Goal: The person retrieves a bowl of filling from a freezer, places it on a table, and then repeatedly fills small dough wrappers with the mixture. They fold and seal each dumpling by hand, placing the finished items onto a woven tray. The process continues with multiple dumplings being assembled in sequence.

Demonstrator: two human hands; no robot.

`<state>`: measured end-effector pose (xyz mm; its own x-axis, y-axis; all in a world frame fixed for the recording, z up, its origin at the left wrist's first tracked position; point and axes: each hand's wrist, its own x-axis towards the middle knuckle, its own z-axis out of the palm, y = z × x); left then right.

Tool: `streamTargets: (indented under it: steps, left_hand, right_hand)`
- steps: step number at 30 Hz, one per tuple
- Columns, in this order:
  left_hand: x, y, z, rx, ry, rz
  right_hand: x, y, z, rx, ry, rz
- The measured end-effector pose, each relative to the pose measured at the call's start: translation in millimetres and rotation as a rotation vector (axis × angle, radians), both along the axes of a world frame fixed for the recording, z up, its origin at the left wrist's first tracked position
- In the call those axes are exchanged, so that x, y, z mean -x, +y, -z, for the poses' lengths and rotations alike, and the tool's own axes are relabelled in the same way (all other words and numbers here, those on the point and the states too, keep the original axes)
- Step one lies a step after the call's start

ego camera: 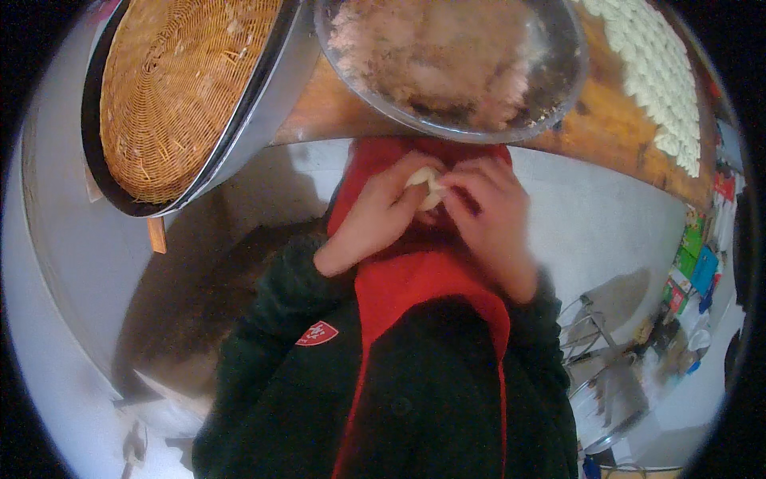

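My left hand (383, 206) and my right hand (492, 212) meet in front of my red apron, just below the table's near edge. Between them is a small pale piece of dough, probably a dumpling (426, 179). The left fingers and thumb cup it from one side while the right fingertips press at its edge. My fingers partly cover it, so whether it is sealed cannot be seen. Just beyond my hands, a clear bowl (407, 123) holds a pinkish-brown minced filling (443, 54).
The bowl stands on a wooden table (610, 146). Pale dumplings (658, 78) lie in close rows at the far right. A round wicker tray (179, 90) sits in a large, dark-rimmed metal vessel (263, 102) at the left. Boxes (694, 257) and a metal-framed chair (589, 329) crowd the right side.
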<state>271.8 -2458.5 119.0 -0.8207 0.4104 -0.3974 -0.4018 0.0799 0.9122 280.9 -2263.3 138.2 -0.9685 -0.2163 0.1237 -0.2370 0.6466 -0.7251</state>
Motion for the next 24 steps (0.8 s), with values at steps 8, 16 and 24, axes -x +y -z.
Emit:
streamTargets:
  steps: [8,16,24]
  left_hand:
    - [19,-1,-5,0.36,0.395,0.309]
    - [17,-8,3,-0.162,-0.005,0.114]
    - [16,-10,9,-0.21,-0.438,0.069]
  right_hand:
    - [-3,-2,-2,-0.069,0.054,-0.011]
    - [5,1,1,-0.162,0.092,-0.041]
    - [5,0,-1,-0.086,0.061,-0.105]
